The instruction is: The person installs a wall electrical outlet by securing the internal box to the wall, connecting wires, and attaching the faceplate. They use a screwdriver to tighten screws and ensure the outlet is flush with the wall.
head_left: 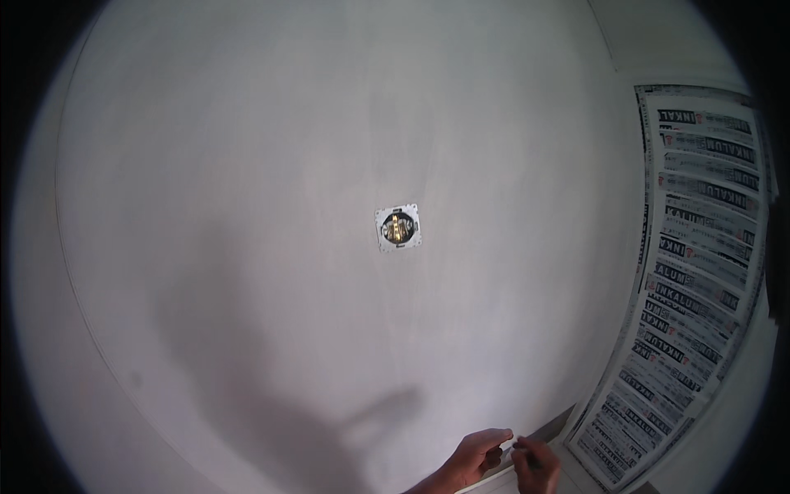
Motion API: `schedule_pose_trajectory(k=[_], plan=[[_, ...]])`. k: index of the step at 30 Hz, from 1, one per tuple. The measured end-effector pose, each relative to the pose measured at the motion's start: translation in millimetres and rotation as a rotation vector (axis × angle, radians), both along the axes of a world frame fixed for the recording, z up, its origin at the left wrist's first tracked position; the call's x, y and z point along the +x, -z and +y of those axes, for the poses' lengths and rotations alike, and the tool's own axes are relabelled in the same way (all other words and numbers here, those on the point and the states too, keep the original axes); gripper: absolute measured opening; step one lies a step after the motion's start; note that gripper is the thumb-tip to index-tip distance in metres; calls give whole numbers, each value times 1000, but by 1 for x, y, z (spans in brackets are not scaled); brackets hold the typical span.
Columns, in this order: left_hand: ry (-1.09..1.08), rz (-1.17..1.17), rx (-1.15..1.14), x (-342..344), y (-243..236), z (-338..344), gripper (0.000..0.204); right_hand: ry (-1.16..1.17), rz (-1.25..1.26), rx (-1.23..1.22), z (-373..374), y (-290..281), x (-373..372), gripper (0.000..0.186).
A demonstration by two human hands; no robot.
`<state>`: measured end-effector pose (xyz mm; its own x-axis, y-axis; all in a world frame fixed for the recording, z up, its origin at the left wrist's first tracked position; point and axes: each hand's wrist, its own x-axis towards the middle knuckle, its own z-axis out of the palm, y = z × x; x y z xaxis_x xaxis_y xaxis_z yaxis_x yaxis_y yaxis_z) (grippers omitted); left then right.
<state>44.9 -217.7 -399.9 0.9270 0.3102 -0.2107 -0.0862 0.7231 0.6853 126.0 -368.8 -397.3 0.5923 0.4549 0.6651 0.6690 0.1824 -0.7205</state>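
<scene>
A power socket insert (pixel 398 228) with a square metal mounting frame and a dark round middle with brassy contacts sits in the white wall, its inner parts bare. Low at the right, well below the socket, my left hand (pixel 477 455) and my right hand (pixel 536 466) are held close together in front of me. The left one's thumb and fingers are curled toward each other. My right hand is closed too, with its fingertips toward the left. Whatever they pinch, if anything, is too small to make out. Neither hand touches the socket.
The white wall (pixel 271 165) fills most of the view, with my shadow on its lower left. At the right stands a tall door or window panel (pixel 699 222) covered in printed protective film. A grey strip (pixel 553 426) runs along the wall's foot behind my hands.
</scene>
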Motion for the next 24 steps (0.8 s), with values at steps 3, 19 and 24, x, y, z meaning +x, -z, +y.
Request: schedule_pose_trajectory(k=[3,19,24], plan=[[-74,-101,14,-8,8,21,20,-92,26,61,34,-37,-9,16],[-250,-298,-83,-81,-55,103,25,-323,-509,-7,153,-104,-33,19],[-192,-312,-73,-89,-79,103,29,-111,-475,242,198,-156,-12,8]])
